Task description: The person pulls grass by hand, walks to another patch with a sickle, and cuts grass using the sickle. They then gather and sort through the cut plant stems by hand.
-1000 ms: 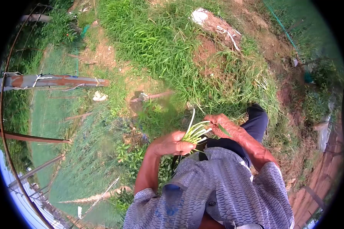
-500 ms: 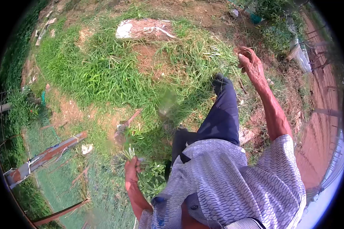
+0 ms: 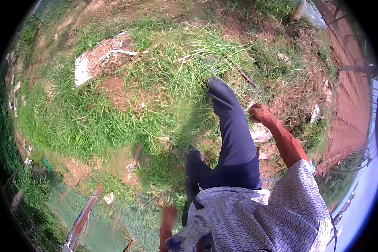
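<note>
My left hand [image 3: 168,215] is low in the view, blurred, closed around a small bunch of grass stems [image 3: 166,199] whose tips stick up above the fingers. My right hand [image 3: 260,114] is held just right of my knee, its fingers curled together. Whether a thin stalk is pinched in it I cannot make out. Beyond my foot lies a loose heap of cut-looking grass [image 3: 203,52], with long pale stalks on top. Leafy green grass [image 3: 101,130] spreads to the left.
A torn white sack [image 3: 83,71] with a reddish middle lies in the grass. A brown stick [image 3: 246,77] is near my foot. A rusty pole [image 3: 83,218] and green netting [image 3: 101,233] are at lower left. A ploughed red field [image 3: 350,109] lies to the right.
My view has shifted, and the sack now sits further left. My right hand has come back from the grass heap to beside my knee. My left hand is lower, still with the stems.
</note>
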Demonstrator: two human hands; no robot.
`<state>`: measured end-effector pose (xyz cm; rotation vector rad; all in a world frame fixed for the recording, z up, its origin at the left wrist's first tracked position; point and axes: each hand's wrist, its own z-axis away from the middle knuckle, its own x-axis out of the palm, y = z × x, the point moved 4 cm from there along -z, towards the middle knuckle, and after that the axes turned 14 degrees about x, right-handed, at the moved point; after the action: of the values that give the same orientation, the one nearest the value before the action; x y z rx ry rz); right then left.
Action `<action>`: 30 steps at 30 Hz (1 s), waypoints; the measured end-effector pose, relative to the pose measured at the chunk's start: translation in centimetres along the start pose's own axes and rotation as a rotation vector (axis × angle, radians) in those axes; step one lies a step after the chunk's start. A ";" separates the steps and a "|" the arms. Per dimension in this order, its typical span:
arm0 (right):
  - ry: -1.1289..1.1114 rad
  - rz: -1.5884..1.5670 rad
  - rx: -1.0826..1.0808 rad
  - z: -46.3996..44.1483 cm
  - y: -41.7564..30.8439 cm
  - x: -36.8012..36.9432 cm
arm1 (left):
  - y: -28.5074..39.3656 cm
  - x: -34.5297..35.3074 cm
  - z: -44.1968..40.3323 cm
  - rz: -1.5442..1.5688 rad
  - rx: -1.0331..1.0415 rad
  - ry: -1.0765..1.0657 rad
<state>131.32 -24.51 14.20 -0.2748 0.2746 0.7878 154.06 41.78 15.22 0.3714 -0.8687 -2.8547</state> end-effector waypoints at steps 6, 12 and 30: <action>0.325 0.538 -0.191 -20.5 -1.4 -3.7 | 0.6 0.0 1.6 -0.265 -0.252 -0.176; 0.521 0.591 -0.398 -29.0 -10.3 -3.7 | 14.8 -0.5 -6.6 -0.524 0.216 -0.168; 0.327 -0.002 -0.233 -3.1 -10.4 0.0 | 12.4 -3.6 -11.7 -0.340 0.371 0.000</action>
<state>138.43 -32.56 12.79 -0.6256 0.4911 0.7718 161.38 26.11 13.47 0.6127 -1.4694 -2.9764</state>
